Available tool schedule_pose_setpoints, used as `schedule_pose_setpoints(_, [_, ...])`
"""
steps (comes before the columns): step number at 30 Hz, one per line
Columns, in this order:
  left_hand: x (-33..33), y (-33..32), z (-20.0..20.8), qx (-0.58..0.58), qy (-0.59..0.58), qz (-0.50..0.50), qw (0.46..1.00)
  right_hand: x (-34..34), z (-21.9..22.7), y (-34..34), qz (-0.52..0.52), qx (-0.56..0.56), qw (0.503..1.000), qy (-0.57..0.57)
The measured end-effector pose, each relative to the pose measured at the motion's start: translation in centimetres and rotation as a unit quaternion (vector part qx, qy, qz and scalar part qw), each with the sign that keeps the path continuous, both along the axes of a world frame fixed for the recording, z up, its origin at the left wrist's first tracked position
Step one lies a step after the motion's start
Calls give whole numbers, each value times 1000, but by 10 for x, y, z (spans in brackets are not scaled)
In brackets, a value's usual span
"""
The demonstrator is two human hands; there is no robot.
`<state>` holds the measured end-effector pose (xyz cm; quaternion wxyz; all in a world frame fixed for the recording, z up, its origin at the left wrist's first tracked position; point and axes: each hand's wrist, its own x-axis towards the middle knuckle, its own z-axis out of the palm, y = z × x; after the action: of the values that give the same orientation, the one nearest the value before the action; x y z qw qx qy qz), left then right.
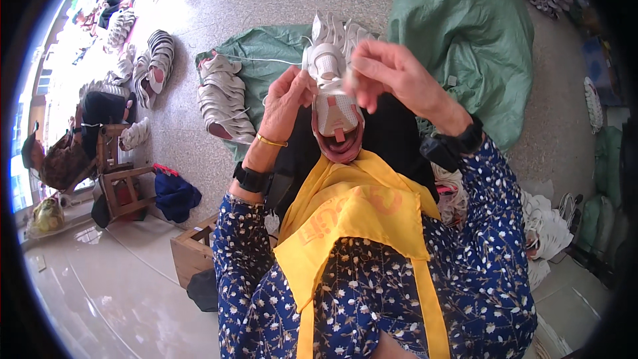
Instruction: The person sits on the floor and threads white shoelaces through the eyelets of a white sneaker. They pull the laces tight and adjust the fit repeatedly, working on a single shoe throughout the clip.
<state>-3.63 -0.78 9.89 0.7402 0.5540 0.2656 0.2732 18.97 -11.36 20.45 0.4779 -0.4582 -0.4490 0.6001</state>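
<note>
A white and pink shoe upper lies on my lap, its pink-lined heel opening toward me. Beyond it, more shoe uppers overlap in a row. My left hand is closed in a pinch at the upper's left edge, on a thin white shoelace that trails off to the left. Over the right side of the upper, my right hand is closed, its fingertips blurred. Something pale shows at those fingertips, too smeared to name.
Green sacking is spread beneath the row, and a bulky green sack stands at the right. Stacked uppers sit to the left, with others farther off. A wooden stool and wooden box stand at the left.
</note>
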Motion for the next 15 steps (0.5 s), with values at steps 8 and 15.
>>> schedule_pose_setpoints(8, [-112, 28, 4, -89, 68, 237, 965, 121, -64, -99, -156, -195, 965, -77])
schedule_pose_setpoints(15, [-245, 35, -26, 22, 351, 288, 891, 186, -78, -165, -263, -190, 930, -173])
